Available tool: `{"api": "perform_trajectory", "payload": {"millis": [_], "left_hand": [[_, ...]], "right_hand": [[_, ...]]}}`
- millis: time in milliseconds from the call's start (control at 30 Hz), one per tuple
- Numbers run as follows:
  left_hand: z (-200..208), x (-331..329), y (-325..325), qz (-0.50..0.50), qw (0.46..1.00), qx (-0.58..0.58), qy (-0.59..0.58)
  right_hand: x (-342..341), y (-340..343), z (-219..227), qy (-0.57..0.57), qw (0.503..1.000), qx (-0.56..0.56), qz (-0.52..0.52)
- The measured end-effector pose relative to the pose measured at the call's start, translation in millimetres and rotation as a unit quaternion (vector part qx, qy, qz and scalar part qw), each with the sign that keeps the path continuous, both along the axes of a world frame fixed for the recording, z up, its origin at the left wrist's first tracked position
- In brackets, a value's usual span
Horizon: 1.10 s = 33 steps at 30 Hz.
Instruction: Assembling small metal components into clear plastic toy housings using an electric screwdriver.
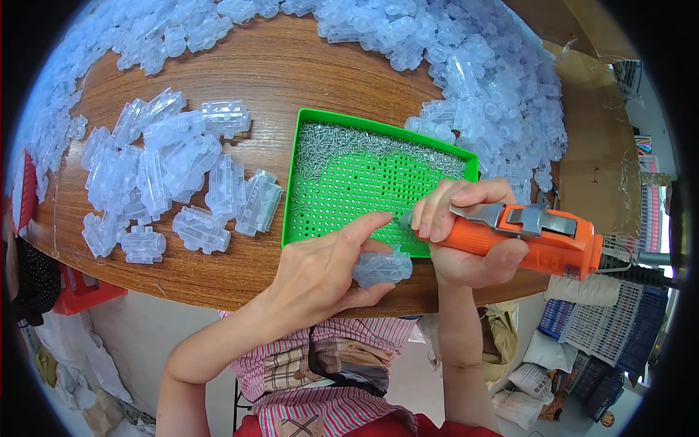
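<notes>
My left hand (324,269) is closed around a clear plastic part (382,269), held low over the table's front edge. In my right hand (466,233) is an orange electric screwdriver (535,244) with a metal lever on its upper side. Its tip points left, over the near right corner of a green perforated tray (293,171). Small silver screws (364,143) are heaped along the tray's far side, and others stand in rows in its holes. The fingertips of both hands are close to the tray's near edge, a short way apart.
Left of the tray lies a loose group of similar clear plastic parts (153,171). Larger heaps of them (488,95) line the far and right sides of the brown wooden table (269,73). A cardboard box (597,138) stands at the right. Bags and stacked trays sit below.
</notes>
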<state>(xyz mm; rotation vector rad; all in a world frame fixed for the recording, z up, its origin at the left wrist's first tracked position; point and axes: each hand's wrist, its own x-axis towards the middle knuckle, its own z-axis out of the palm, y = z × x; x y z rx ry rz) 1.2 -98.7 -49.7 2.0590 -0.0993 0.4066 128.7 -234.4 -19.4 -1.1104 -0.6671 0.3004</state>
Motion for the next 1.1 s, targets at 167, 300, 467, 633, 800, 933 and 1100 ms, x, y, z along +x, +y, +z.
{"api": "perform_trajectory", "payload": {"millis": [167,300,467,633,800,933,1100], "left_hand": [[0.6,-0.4,0.0,0.001,1.0,-0.002,0.0],[1.0,-1.4,1.1,0.002,1.0,0.019,0.004],[-1.1,2.2,-0.8,0.001,1.0,0.006,-0.001],[1.7,-0.6,1.7,0.011,1.0,0.004,0.003],[-1.1,-0.2,0.8,0.012,1.0,0.003,-0.004],[0.8,1.0,-1.4,0.006,1.0,0.0,-0.002],[-2.5,-3.6,0.7,0.008,1.0,0.001,-0.004]], "right_hand": [[-1.2,0.1,1.4,0.0,1.0,-0.012,0.007],[-3.7,0.7,1.6,-0.008,1.0,-0.024,-0.004],[-12.6,-11.3,33.3,-0.012,0.999,0.027,0.033],[-40.6,-11.9,67.4,-0.118,0.992,0.014,0.028],[-51.1,-3.6,59.9,-0.125,0.991,0.036,0.021],[-53.6,-7.4,61.0,-0.1,0.995,-0.01,-0.006],[-52.3,-4.3,52.2,-0.12,0.992,-0.045,0.017]]}}
